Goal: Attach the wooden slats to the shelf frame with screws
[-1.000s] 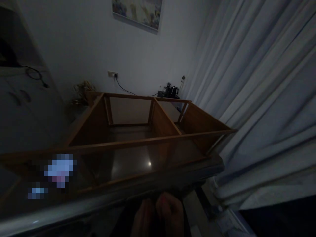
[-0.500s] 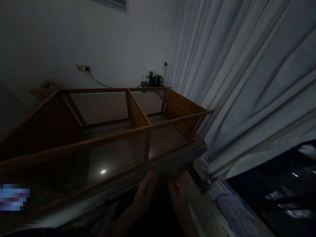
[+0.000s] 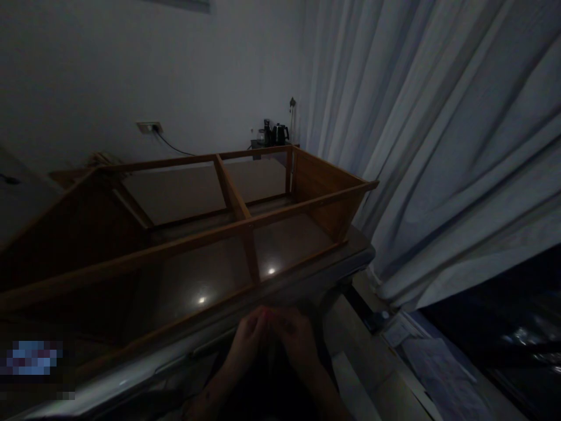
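My left hand (image 3: 249,334) and my right hand (image 3: 295,336) meet low in the middle of the view, near the table's front edge. Fingers of both are closed, with the tips pressed together. A small reddish spot shows between them, too dark to tell whether it is an object or a fingertip. Just beyond my hands lies a brown wooden frame (image 3: 188,241) with side panels and a middle divider. It rests on a glossy-topped table (image 3: 302,283), and neither hand touches it.
A black kettle (image 3: 279,134) stands in the far corner by the wall. Long pale curtains (image 3: 394,146) hang along the right. Papers (image 3: 438,365) lie low at the right, beside a dark area. A cable runs from a wall socket (image 3: 149,127) behind the wooden frame.
My hands were apart and have come together at the fingertips. The camera view has shifted slightly; the wooden frame stays on the table.
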### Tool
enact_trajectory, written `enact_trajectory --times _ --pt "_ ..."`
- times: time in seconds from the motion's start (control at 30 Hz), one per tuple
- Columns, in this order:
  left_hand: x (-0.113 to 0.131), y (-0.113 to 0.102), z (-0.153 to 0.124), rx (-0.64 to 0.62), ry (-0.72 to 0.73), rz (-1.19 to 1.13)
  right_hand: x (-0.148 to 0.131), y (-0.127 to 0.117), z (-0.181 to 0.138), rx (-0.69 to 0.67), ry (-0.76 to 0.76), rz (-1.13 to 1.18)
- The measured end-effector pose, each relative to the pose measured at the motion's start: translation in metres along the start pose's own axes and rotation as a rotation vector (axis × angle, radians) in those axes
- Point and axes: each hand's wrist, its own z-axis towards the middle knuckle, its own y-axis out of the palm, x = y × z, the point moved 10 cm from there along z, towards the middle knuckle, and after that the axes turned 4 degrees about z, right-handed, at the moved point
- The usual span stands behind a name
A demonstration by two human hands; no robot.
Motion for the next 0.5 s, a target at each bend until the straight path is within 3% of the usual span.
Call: enact_trajectory --times 0.2,0.37,0.5 --pt "0.02 -0.008 -0.002 0.117 0.03 0.153 -0.003 -0.009 0.004 0.043 -0.125 -0.092" --pt "0.042 -0.011 -0.003 0.165 0.134 0.294 -0.024 -0.007 0.007 0.028 -0.366 -0.214" --pt "0.044 -0.025 0.0 0.211 0.151 0.391 -0.03 -0.015 0.013 0.126 -0.452 -0.269"
